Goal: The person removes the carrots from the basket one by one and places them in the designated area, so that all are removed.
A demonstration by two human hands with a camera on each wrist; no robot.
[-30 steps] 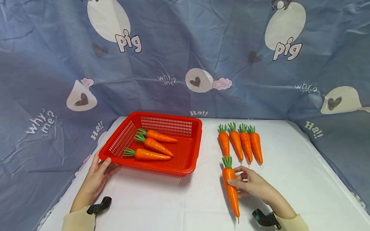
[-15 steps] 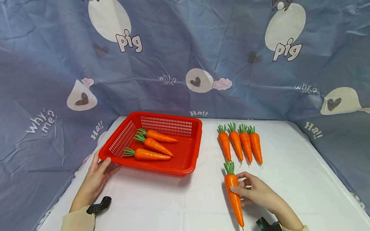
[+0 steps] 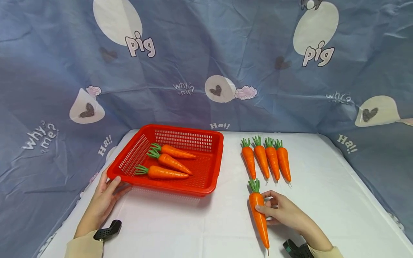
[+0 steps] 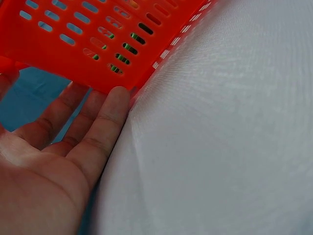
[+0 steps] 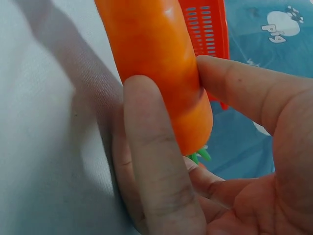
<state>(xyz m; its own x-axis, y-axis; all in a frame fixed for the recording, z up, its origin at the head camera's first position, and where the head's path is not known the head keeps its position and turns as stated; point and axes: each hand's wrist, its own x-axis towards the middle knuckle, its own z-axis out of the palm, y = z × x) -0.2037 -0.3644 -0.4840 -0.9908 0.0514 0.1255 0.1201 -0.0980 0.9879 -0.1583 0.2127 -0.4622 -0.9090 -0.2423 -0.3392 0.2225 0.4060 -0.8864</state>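
Note:
In the head view my right hand [image 3: 284,211] pinches an orange carrot [image 3: 258,215] with a green top, over the front right of the table. The right wrist view shows thumb and fingers on opposite sides of the carrot's thick end [image 5: 151,54]. Beyond it, several carrots [image 3: 272,163] lie side by side with tops to the back. My left hand [image 3: 103,200] touches the front left corner of a red slotted basket [image 3: 161,185]. Its fingers [image 4: 105,122] lie fairly straight against the basket's lower wall. Inside the basket lie three carrots [image 3: 167,161].
A white cloth [image 3: 161,225] covers the table. Behind and at the sides hangs a blue printed curtain [image 3: 180,61]. Black wrist cameras [image 3: 108,230] sit on both forearms, near the table surface.
The carrot in my right hand has moved a little toward the front of the table. My left hand and the basket have kept their place; the head view has shifted slightly.

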